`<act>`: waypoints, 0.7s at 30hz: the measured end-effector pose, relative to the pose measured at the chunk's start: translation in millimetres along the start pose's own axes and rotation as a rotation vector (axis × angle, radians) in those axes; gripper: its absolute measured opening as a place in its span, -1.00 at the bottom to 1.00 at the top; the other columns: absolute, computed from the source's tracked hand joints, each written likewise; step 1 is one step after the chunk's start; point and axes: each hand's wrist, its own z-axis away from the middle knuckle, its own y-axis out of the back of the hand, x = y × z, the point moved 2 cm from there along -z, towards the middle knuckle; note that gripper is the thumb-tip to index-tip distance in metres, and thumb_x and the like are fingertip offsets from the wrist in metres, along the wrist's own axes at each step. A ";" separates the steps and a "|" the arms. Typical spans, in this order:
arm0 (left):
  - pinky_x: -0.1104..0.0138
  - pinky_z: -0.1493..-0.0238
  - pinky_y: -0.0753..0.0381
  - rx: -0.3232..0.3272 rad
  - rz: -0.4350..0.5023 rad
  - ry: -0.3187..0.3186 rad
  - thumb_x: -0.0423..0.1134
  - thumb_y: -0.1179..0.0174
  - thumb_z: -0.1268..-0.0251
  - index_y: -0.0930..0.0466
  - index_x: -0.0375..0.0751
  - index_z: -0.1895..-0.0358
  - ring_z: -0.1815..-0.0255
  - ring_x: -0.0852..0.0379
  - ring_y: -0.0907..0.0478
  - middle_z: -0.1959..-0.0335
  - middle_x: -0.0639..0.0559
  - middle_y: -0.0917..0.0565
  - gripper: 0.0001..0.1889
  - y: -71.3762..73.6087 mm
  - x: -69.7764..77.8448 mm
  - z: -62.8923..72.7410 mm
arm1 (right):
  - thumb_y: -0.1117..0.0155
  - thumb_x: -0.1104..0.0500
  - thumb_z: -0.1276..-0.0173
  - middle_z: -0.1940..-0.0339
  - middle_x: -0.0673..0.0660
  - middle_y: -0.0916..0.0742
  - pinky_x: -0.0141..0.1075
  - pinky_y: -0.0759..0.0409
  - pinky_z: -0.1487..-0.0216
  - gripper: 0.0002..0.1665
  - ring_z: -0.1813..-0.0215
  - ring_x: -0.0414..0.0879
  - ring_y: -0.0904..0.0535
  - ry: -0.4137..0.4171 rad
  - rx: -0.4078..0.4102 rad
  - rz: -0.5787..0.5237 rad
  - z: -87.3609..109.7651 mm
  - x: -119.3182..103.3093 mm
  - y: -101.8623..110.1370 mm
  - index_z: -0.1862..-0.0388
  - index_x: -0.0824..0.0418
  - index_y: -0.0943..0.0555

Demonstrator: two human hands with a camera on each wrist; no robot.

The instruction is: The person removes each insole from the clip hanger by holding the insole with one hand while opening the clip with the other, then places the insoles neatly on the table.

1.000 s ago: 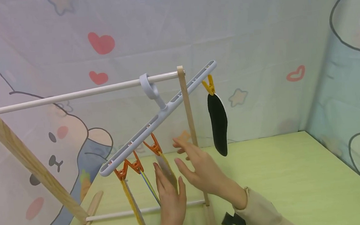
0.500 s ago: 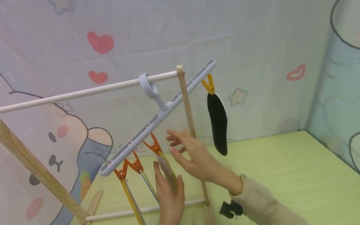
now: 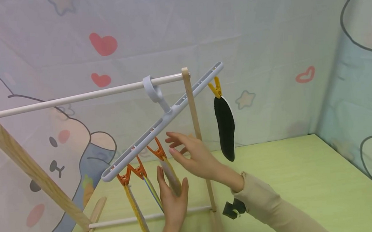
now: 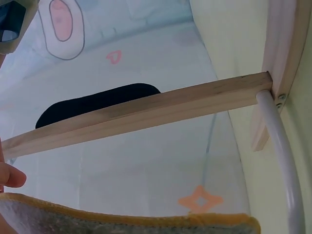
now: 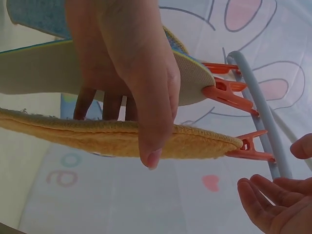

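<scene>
A yellow-edged fuzzy insole (image 3: 171, 174) hangs from an orange clip (image 3: 158, 151) on the pale plastic clip hanger (image 3: 173, 113). My left hand (image 3: 174, 206) stands around its lower part, thumb on one side and fingers on the other, spread wider than the insole. In the right wrist view, the left thumb (image 5: 153, 117) crosses the insole's yellow side, the fingers behind it. My right hand (image 3: 194, 156), fingers loosely bent and holding nothing, is beside that clip. Two more insoles, one yellow (image 3: 135, 211) and one striped-edged (image 3: 152, 191), hang nearby from orange clips.
A black insole (image 3: 225, 128) hangs from a yellow clip (image 3: 216, 88) at the hanger's raised end. The tilted hanger hooks over a white rod (image 3: 77, 98) between wooden posts (image 3: 193, 115). Light green table (image 3: 287, 173) below, printed cloth (image 3: 264, 38) behind.
My right hand has moved left and slightly up, closer to the nearest orange clip. My left hand has shifted slightly left around the insole, which has tilted a little.
</scene>
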 end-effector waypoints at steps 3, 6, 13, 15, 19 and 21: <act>-0.18 -0.22 -0.09 -0.008 0.021 0.040 -0.26 -0.21 -0.09 0.15 -0.26 -0.37 -0.36 -0.27 -0.03 -0.34 -0.38 -0.09 -0.14 -0.3 -3.6 -1.4 | -0.06 0.25 -0.29 0.00 0.21 -0.62 -0.40 -0.56 0.15 -0.51 0.06 -0.03 -0.59 -0.012 -0.006 0.004 -3.6 2.1 -0.7 -0.19 0.36 -0.32; -0.18 -0.23 -0.08 -0.025 0.047 0.070 -0.26 -0.23 -0.07 0.15 -0.25 -0.37 -0.37 -0.25 0.00 -0.35 -0.36 -0.07 -0.13 -0.8 -7.3 -2.5 | -0.07 0.25 -0.29 0.00 0.20 -0.63 -0.41 -0.56 0.17 -0.52 0.05 -0.03 -0.59 -0.025 -0.017 -0.003 -6.8 3.9 -1.2 -0.18 0.34 -0.33; -0.25 -0.18 -0.09 -0.090 0.085 0.163 -0.23 -0.25 -0.05 0.15 -0.16 -0.38 -0.36 -0.29 -0.03 -0.36 -0.34 -0.07 -0.11 1.4 -12.7 -3.3 | -0.07 0.22 -0.30 0.00 0.18 -0.64 -0.40 -0.56 0.17 -0.53 0.05 -0.04 -0.59 -0.087 -0.057 -0.058 -14.0 5.8 -3.1 -0.19 0.28 -0.33; -0.24 -0.18 -0.08 -0.118 0.101 0.186 -0.22 -0.26 -0.04 0.15 -0.12 -0.38 -0.36 -0.28 -0.03 -0.35 -0.32 -0.09 -0.11 2.8 -13.1 -3.6 | -0.07 0.21 -0.30 0.01 0.17 -0.64 -0.39 -0.56 0.17 -0.53 0.04 -0.04 -0.59 -0.108 -0.067 -0.081 -15.8 6.3 -3.8 -0.19 0.27 -0.34; -0.21 -0.22 -0.03 -0.161 0.143 0.221 -0.21 -0.26 -0.04 0.15 -0.04 -0.38 -0.37 -0.23 -0.02 -0.34 -0.28 -0.13 -0.11 5.4 -13.0 -4.2 | -0.07 0.19 -0.30 0.02 0.16 -0.66 -0.39 -0.57 0.17 -0.55 0.03 -0.05 -0.59 -0.136 -0.085 -0.110 -19.4 7.7 -5.7 -0.17 0.26 -0.36; -0.20 -0.22 -0.03 -0.169 0.150 0.231 -0.20 -0.26 -0.04 0.14 0.00 -0.38 -0.36 -0.22 -0.05 -0.32 -0.25 -0.16 -0.12 6.4 -12.9 -4.5 | -0.07 0.19 -0.31 0.03 0.15 -0.66 -0.40 -0.57 0.17 -0.56 0.02 -0.06 -0.59 -0.147 -0.092 -0.118 -21.0 8.5 -6.5 -0.16 0.24 -0.37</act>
